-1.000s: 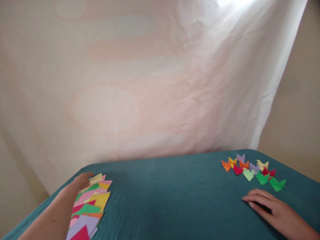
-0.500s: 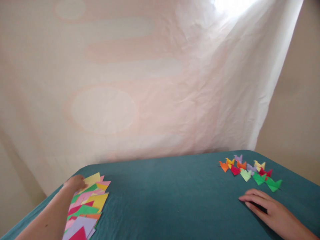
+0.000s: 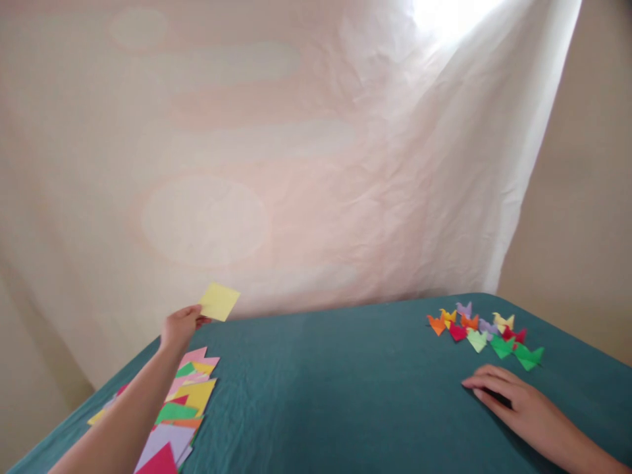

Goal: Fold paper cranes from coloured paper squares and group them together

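Note:
A square sheet of pale yellow paper (image 3: pixel 220 301) is pinched at its left corner by my left hand (image 3: pixel 184 324), raised above the far left of the table. Below that hand and forearm lies a spread of coloured paper sheets (image 3: pixel 196 396) in pink, green, yellow, orange, lilac and red, partly hidden by the arm. My right hand (image 3: pixel 508 395) rests on the cloth at the right with nothing in it, fingers stretched out and thumb a little apart. Just beyond it stand several small folded paper birds (image 3: pixel 478 340) in various colours.
A dark green cloth covers the table (image 3: pixel 316 395), whose far edge runs close to a hanging pale sheet (image 3: pixel 316 197). Bright light comes through that sheet at the upper right. A plain wall (image 3: pixel 587 197) stands at the right.
My left hand has lifted the pale yellow sheet off the spread of papers and moved up and to the right with it. The right hand stays resting on the table.

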Demonstrator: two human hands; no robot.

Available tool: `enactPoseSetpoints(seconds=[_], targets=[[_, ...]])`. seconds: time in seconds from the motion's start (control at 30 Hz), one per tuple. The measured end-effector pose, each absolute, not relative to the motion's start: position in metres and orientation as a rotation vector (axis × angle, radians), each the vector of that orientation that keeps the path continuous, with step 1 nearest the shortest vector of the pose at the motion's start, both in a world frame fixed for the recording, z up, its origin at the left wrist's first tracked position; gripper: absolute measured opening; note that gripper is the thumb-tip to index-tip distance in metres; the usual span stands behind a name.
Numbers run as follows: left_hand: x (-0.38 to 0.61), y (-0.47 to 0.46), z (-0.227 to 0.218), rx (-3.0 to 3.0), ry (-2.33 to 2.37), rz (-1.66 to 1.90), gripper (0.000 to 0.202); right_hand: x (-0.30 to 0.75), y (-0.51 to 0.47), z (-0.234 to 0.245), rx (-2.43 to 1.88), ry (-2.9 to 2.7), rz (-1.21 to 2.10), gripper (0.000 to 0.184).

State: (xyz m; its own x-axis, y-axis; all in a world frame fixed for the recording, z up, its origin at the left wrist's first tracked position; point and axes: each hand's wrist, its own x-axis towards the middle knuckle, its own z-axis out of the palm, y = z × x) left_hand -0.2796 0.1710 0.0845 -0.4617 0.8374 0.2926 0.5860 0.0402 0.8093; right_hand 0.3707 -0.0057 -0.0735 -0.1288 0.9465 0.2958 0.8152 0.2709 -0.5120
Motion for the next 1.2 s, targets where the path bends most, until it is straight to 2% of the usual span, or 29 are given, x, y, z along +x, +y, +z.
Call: enactPoseSetpoints(seconds=[0.23, 0.47, 0.6, 0.73, 0.83, 0.97, 1.1, 1.2], targets=[[-0.122, 0.116, 0.053, 1.502, 1.342, 1.170, 0.047, 0.366, -0.010, -0.065, -1.525, -1.966, 0.309, 0.032], [-0.018, 0.039, 0.038, 1.364, 0.990, 0.897, 0.036, 0.361, -0.017, -0.056, -1.489, -2.005, 0.200, 0.027], [0.007, 0.005, 0.035, 1.138, 0.890, 0.845, 0.024, 0.361, -0.021, -0.037, -1.427, -2.007, 0.112, 0.024], [0.016, -0.015, 0.025, 0.859, 0.901, 0.808, 0.013, 0.338, -0.033, 0.004, -1.310, -1.893, -0.040, 0.022], [0.017, -0.018, 0.014, 0.761, 0.930, 0.788, 0.015, 0.299, -0.045, 0.025, -1.196, -2.033, -0.056, 0.032], [0.014, -0.016, 0.003, 0.739, 0.934, 0.737, 0.017, 0.251, -0.052, 0.016, -1.047, -2.135, -0.092, 0.039], [0.012, -0.018, -0.005, 0.792, 0.875, 0.651, 0.018, 0.235, -0.051, -0.007, -0.982, -2.101, -0.175, 0.028], [0.012, -0.020, -0.008, 0.803, 0.796, 0.631, 0.027, 0.238, -0.053, -0.012, -0.944, -2.100, -0.212, 0.027]])
